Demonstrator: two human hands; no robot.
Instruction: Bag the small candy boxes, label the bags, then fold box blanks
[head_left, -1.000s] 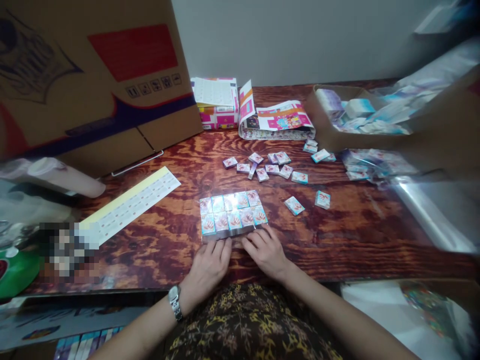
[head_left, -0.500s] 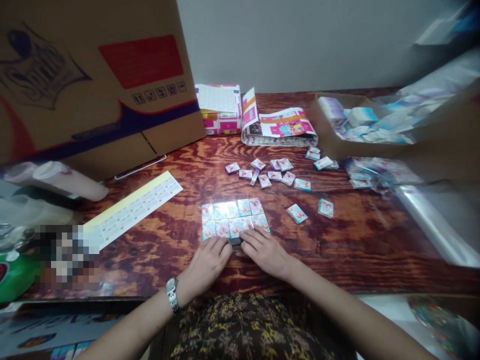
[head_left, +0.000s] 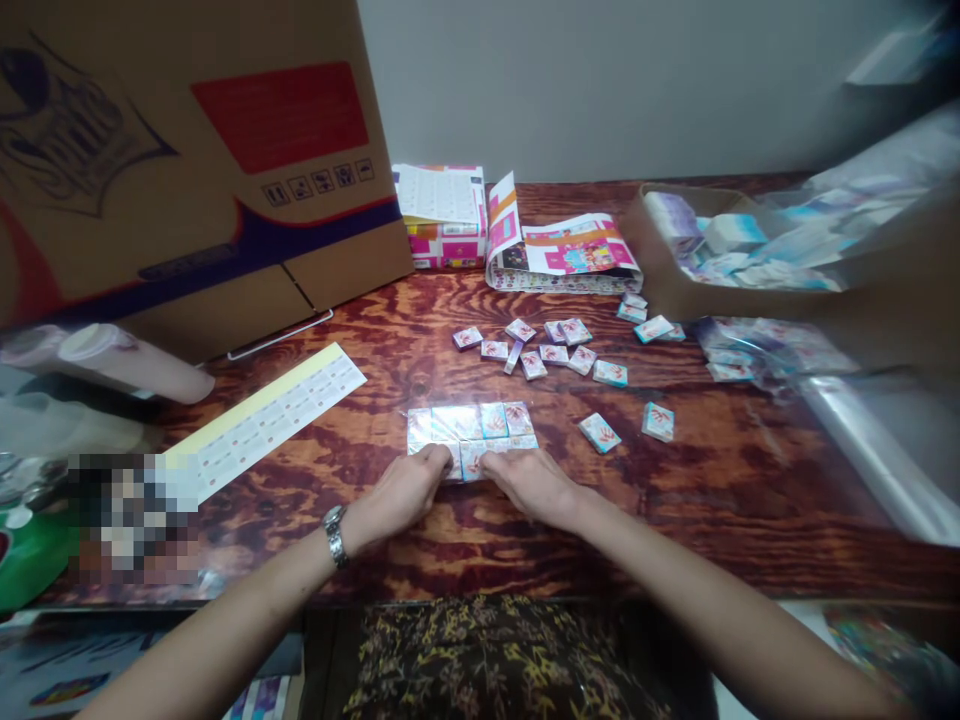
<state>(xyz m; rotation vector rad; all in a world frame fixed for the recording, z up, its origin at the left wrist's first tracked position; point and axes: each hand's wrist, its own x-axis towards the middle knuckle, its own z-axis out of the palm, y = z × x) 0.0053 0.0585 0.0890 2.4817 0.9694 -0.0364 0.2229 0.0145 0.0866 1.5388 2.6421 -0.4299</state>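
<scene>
Two rows of small white, blue and purple boxes with red hand prints lie flat together as a pack (head_left: 471, 424), under shiny clear film. Curled over its near left part is my left hand (head_left: 405, 492), closed on the near edge with the thumb beside the forefinger. My right hand (head_left: 534, 486) grips the same edge, likewise closed, a short gap to the right. Fingertips of both are partly hidden. To the right lie two loose small boxes (head_left: 600, 433), apart from each other. Several more loose boxes (head_left: 553, 355) are scattered beyond the pack.
A big cardboard carton (head_left: 300, 230) stands at the left, by a sticker sheet (head_left: 281, 405). Printed packaging (head_left: 577, 250) lies at the back. An open cardboard box (head_left: 757, 298) with more packets is at the right, near a roll of clear film (head_left: 877, 455).
Both hands have moved slightly away from me, from the table edge side onto the pack, and their fingers have curled. A dark grey object between them no longer shows.
</scene>
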